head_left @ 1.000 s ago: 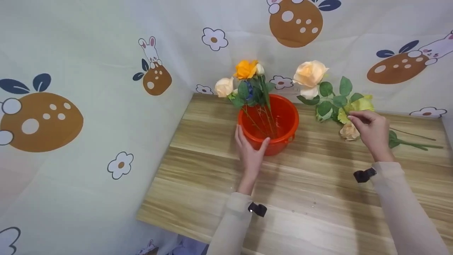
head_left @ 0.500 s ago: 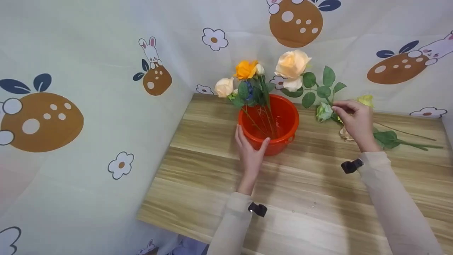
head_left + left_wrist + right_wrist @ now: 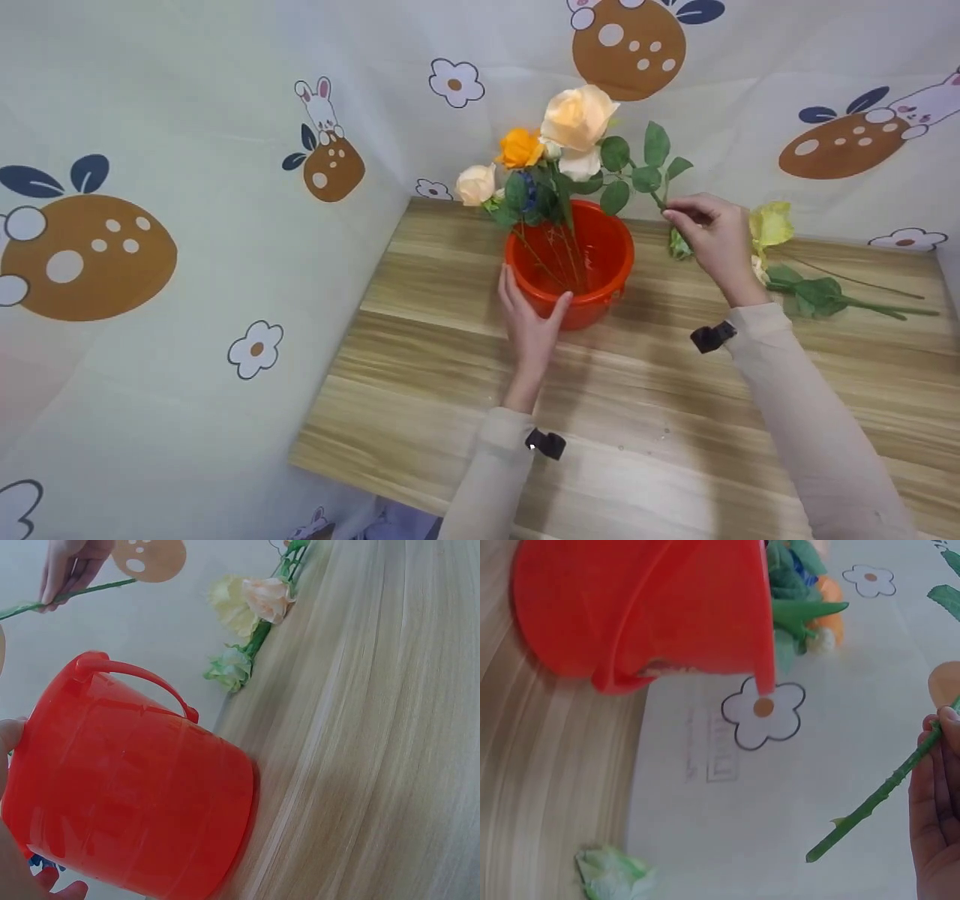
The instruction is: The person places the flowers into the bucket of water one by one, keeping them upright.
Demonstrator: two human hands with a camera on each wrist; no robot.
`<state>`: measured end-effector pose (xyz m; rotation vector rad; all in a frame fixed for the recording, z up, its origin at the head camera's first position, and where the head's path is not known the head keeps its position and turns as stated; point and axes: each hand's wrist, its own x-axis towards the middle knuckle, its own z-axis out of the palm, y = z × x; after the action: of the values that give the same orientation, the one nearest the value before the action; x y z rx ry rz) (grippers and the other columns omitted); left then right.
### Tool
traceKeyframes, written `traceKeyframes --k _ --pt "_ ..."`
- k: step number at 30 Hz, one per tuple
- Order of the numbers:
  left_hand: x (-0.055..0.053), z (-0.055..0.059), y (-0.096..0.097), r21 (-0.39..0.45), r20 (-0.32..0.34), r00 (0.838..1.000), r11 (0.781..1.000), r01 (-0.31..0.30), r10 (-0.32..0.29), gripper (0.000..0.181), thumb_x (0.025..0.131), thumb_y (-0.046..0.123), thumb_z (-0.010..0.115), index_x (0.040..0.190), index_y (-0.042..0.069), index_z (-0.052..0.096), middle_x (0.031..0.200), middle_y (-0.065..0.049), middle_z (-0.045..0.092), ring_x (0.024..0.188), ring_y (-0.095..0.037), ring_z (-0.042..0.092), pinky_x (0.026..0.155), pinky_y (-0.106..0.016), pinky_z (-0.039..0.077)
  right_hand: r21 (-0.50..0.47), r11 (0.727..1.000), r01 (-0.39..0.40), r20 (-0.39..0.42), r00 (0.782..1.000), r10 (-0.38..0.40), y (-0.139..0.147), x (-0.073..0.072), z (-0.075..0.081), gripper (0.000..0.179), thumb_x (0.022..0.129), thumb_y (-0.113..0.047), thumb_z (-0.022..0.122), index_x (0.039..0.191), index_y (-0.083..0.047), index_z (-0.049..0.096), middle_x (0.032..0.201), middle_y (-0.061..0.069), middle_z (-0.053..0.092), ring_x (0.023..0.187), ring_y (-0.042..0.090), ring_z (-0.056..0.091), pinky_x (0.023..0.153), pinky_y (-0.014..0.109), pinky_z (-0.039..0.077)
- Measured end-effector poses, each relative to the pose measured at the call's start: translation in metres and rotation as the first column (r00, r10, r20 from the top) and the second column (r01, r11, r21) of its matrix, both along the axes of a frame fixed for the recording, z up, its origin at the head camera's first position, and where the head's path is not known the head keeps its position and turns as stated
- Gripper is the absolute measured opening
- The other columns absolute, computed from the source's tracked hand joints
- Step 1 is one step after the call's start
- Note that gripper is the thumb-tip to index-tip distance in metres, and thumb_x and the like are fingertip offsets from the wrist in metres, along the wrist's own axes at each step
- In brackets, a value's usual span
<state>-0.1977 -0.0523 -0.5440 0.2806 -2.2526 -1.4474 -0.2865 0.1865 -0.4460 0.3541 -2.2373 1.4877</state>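
Note:
My left hand (image 3: 532, 334) holds the near side of a red plastic bucket (image 3: 589, 313), thumb and fingers spread around its wall by the rim. Inside lean an orange rose (image 3: 519, 148), a small peach rose (image 3: 476, 184) and other stems. With thumb and fingertips, my right hand (image 3: 712, 236) pinches the green stem of a large peach rose (image 3: 579, 120) in the air, right of the bucket. Its bloom overlaps the orange rose in the head view. In the right wrist view the cut end of the thorny stem (image 3: 877, 799) points down and left, outside the bucket.
On the wooden table (image 3: 420, 360) to the right lie a yellow flower (image 3: 771, 223), a pale green flower (image 3: 680, 244) and leafy green stems (image 3: 821, 296). A printed cloth backdrop (image 3: 405, 45) rises behind the table and along its left side.
My right hand has moved left and slightly up and away, carrying the large peach rose from over the lying flowers toward the bucket. My left hand has stayed on the bucket.

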Motion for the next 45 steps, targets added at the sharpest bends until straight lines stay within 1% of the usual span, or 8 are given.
traceKeyframes --k 6,12,16,22,31,36,42,45 --pt "0.000 0.001 0.000 0.024 0.010 1.000 1.000 0.003 -0.003 0.102 0.081 0.040 0.081 0.157 0.007 0.021 0.163 -0.010 0.024 0.147 -0.028 0.034 0.119 -0.045 0.036 -0.012 0.999 -0.033 -0.048 0.998 0.032 -0.022 -0.004 0.008 0.010 0.085 -0.002 0.076 0.093 0.001 0.079 0.087 0.007 0.076 0.070 -0.009 0.062 0.068 0.007 0.050" --pt "0.000 0.000 0.001 0.016 0.002 1.000 1.000 0.007 -0.007 0.103 0.081 0.040 0.081 0.157 0.006 0.021 0.163 -0.011 0.024 0.148 -0.028 0.032 0.121 -0.044 0.033 -0.049 0.994 -0.094 -0.032 0.995 0.093 -0.045 -0.003 0.013 0.015 0.084 -0.002 0.076 0.098 0.004 0.077 0.094 0.023 0.075 0.075 -0.012 0.063 0.073 0.007 0.053" --pt "0.000 -0.001 0.002 0.005 -0.001 1.000 1.000 0.008 -0.008 0.102 0.081 0.039 0.081 0.157 0.005 0.021 0.163 -0.012 0.024 0.149 -0.028 0.031 0.121 -0.045 0.033 -0.088 0.989 -0.119 -0.023 0.993 0.117 -0.060 -0.002 0.014 0.015 0.084 -0.001 0.076 0.098 0.005 0.076 0.095 0.023 0.075 0.075 -0.011 0.064 0.072 0.008 0.054" --pt "0.002 0.001 0.002 0.008 0.023 1.000 1.000 0.009 -0.009 0.102 0.081 0.042 0.081 0.157 0.006 0.022 0.163 -0.011 0.024 0.148 -0.029 0.032 0.120 -0.046 0.034 -0.074 0.985 -0.154 -0.028 0.988 0.152 -0.079 0.000 0.013 0.017 0.087 -0.007 0.074 0.101 0.003 0.077 0.099 0.020 0.075 0.079 -0.009 0.064 0.075 0.008 0.053" --pt "0.001 0.001 0.000 0.003 0.033 0.999 1.000 0.011 -0.011 0.103 0.082 0.044 0.080 0.158 0.007 0.021 0.163 -0.013 0.023 0.148 -0.029 0.032 0.119 -0.048 0.034 -0.070 0.979 -0.190 0.026 0.981 0.192 -0.097 0.003 -0.008 0.016 0.089 -0.008 0.073 0.101 0.002 0.076 0.099 0.019 0.075 0.082 -0.005 0.063 0.077 0.008 0.051" --pt "0.001 0.002 0.001 -0.013 0.039 0.999 1.000 0.005 -0.005 0.103 0.082 0.045 0.079 0.158 0.006 0.021 0.163 -0.013 0.024 0.148 -0.029 0.033 0.119 -0.047 0.035 -0.007 0.983 -0.181 0.045 0.982 0.181 -0.101 0.003 -0.024 0.016 0.088 -0.008 0.074 0.100 0.002 0.076 0.097 0.018 0.076 0.082 -0.002 0.063 0.079 0.007 0.051" --pt "0.001 0.001 0.001 -0.012 0.032 0.999 1.000 0.002 -0.002 0.102 0.082 0.044 0.079 0.157 0.006 0.021 0.163 -0.010 0.024 0.147 -0.028 0.034 0.118 -0.046 0.036 0.053 0.980 -0.191 0.099 0.978 0.185 -0.104 0.003 -0.035 0.014 0.087 -0.009 0.075 0.098 0.000 0.076 0.094 0.015 0.076 0.082 0.013 0.064 0.074 0.006 0.048" --pt "0.001 0.000 0.001 -0.019 0.014 1.000 1.000 -0.004 0.004 0.102 0.082 0.043 0.080 0.157 0.006 0.021 0.162 -0.011 0.025 0.146 -0.028 0.035 0.118 -0.047 0.037 0.088 0.973 -0.212 0.139 0.970 0.198 -0.106 0.002 -0.040 0.014 0.088 -0.009 0.075 0.098 0.000 0.076 0.096 0.015 0.076 0.085 0.019 0.067 0.077 0.012 0.052"
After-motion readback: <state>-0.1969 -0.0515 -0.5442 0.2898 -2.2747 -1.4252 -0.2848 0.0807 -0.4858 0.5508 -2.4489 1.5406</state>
